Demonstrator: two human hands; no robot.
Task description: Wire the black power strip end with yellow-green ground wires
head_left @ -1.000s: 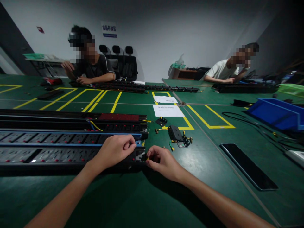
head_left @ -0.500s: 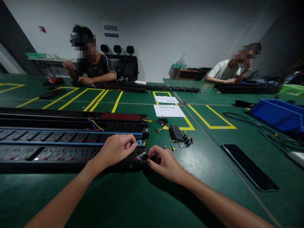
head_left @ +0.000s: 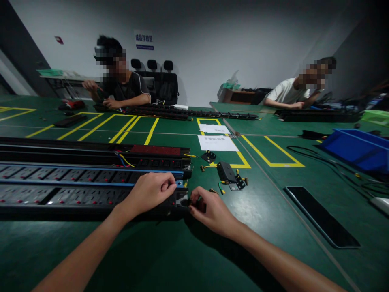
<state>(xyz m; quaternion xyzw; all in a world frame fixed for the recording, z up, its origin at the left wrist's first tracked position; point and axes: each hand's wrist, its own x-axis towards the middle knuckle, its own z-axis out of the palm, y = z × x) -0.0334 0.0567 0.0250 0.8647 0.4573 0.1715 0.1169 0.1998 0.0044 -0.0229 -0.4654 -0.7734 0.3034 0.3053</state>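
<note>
Head view: little altered over the last second beyond a slight drift of the whole scene; both hands at the same stations, suggesting fine, unhurried work at a single spot. Left hand [head_left: 152,188]: curled over the near socket strip [head_left: 91,196], towards its right end; anything inside the curl, not possible to tell. Right hand [head_left: 209,209]: fingers bent together at that strip's open end, by a small dark part; pinch or mere touch, not possible to tell. Behind: blue-edged strip [head_left: 73,174], then red panel [head_left: 154,150]. Loose on green table [head_left: 136,251]: black module [head_left: 225,172] with wired ends, paper sheet [head_left: 217,143], phone [head_left: 322,217], blue bin [head_left: 361,150], yellow tape outlines [head_left: 285,165]. Room: dim, pale-walled, with wall sign [head_left: 144,39], black seats [head_left: 170,85], and two seated co-workers, one in dark shirt [head_left: 126,85], one in white shirt [head_left: 284,91].
</note>
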